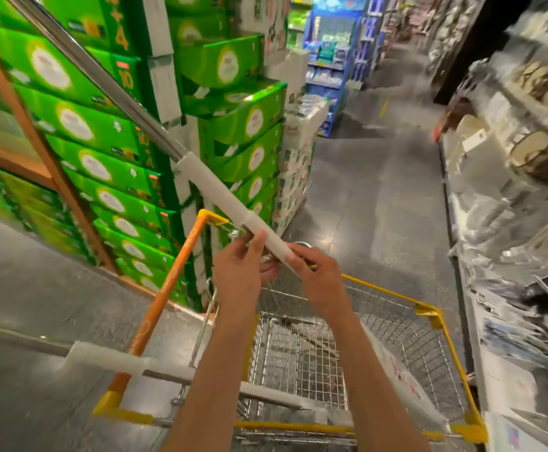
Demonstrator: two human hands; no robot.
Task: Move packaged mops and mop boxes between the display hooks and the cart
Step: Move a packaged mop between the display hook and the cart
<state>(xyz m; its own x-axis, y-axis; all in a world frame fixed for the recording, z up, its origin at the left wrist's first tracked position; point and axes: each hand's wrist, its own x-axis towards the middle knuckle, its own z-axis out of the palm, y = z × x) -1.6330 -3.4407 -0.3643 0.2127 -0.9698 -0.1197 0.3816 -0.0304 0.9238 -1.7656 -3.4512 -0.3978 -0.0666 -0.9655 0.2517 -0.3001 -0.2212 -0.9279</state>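
Note:
A mop [213,194] with a shiny metal pole and a white wrapped grip slants from the top left down to my hands above the cart [435,314]. My left hand [240,272] grips the white end from below, thumb on top. My right hand [318,275] pinches the very tip of the same grip. A second mop pole [116,360] with white wrapping lies across the cart's near end, sticking out to the left. The mop heads are out of sight.
Stacks of green boxes [109,148] fill orange racking on the left. Shelves of packaged goods [520,197] line the right. The grey aisle floor [373,190] runs ahead to a blue display [334,60]. The wire cart has yellow corners and an orange side bar.

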